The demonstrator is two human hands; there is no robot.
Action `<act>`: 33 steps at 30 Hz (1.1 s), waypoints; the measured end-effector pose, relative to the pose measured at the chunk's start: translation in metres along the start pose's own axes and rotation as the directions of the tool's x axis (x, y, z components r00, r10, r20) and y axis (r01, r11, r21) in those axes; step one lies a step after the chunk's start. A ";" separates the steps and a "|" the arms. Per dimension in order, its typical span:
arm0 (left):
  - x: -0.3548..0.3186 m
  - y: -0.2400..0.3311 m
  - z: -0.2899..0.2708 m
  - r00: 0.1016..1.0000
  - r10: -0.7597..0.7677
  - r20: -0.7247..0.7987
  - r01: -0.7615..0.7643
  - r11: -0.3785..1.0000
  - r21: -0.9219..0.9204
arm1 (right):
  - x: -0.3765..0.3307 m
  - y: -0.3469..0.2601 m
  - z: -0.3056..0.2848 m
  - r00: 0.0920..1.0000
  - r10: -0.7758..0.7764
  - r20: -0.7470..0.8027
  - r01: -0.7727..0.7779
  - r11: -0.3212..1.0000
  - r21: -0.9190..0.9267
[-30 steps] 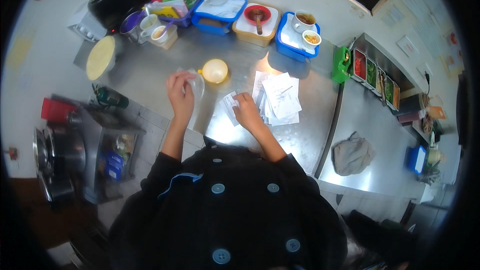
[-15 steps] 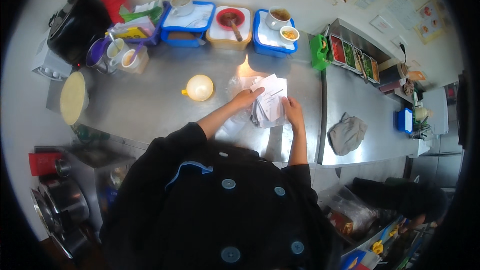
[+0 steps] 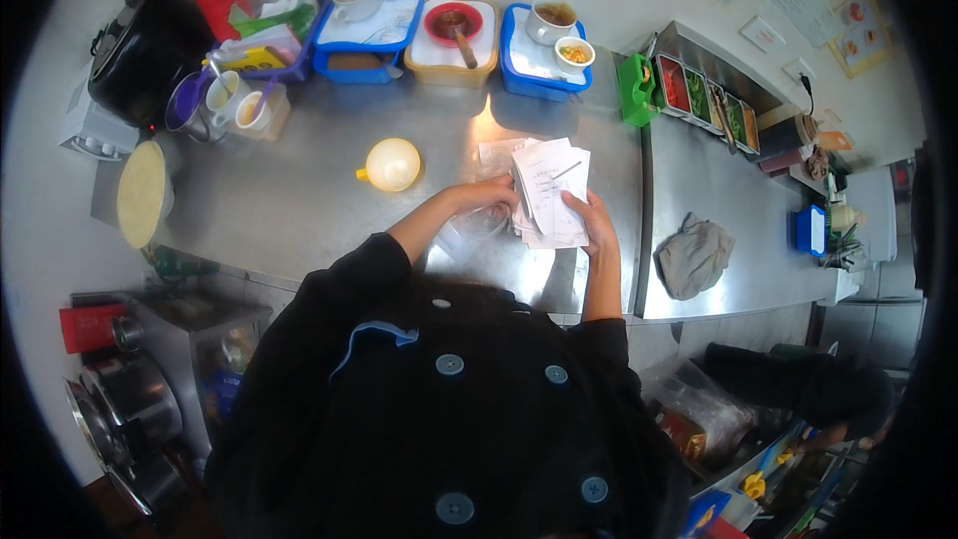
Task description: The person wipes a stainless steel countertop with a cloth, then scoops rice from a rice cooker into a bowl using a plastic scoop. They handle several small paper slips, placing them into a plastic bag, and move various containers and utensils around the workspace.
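A loose stack of white paper slips [image 3: 552, 190], with handwriting on the top ones, is held between my two hands over the metal counter. My right hand [image 3: 596, 224] grips its lower right edge, thumb on top. At the left edge, my left hand [image 3: 486, 196] has its fingers curled against the slips, the fingertips partly hidden by them. Clear crumpled plastic [image 3: 471, 232] lies just below my left hand. Another slip of paper [image 3: 496, 150] shows behind the stack. Left of my hands stands a cream mug [image 3: 393, 165] with a yellow handle.
Along the wall sit lidded tubs [image 3: 371, 22] carrying cups and a red bowl [image 3: 453, 22]. Ingredient trays [image 3: 704, 100] and a grey cloth [image 3: 696, 257] occupy the right counter. A black appliance [image 3: 150, 55] stands far left; another person's dark sleeve [image 3: 798, 384] shows lower right.
My left thumb has come off the top of the slips, and that hand now curls at their left edge. My right hand has shifted slightly right, and the slips have turned a little.
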State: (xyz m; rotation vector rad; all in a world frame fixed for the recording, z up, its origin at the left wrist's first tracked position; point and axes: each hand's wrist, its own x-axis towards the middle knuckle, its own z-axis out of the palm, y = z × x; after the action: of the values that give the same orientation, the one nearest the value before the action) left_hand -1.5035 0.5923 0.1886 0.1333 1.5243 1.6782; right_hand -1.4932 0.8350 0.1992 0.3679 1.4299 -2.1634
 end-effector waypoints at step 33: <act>0.049 -0.033 0.025 0.766 0.325 -0.554 0.110 0.784 0.611 | -0.033 -0.015 0.023 0.988 -0.086 -0.127 0.092 0.995 0.039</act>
State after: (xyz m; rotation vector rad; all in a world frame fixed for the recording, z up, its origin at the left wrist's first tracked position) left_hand -1.5036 0.6392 0.1444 -0.0151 2.6234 1.2887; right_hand -1.4730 0.8275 0.2365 0.4719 1.4939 -2.2821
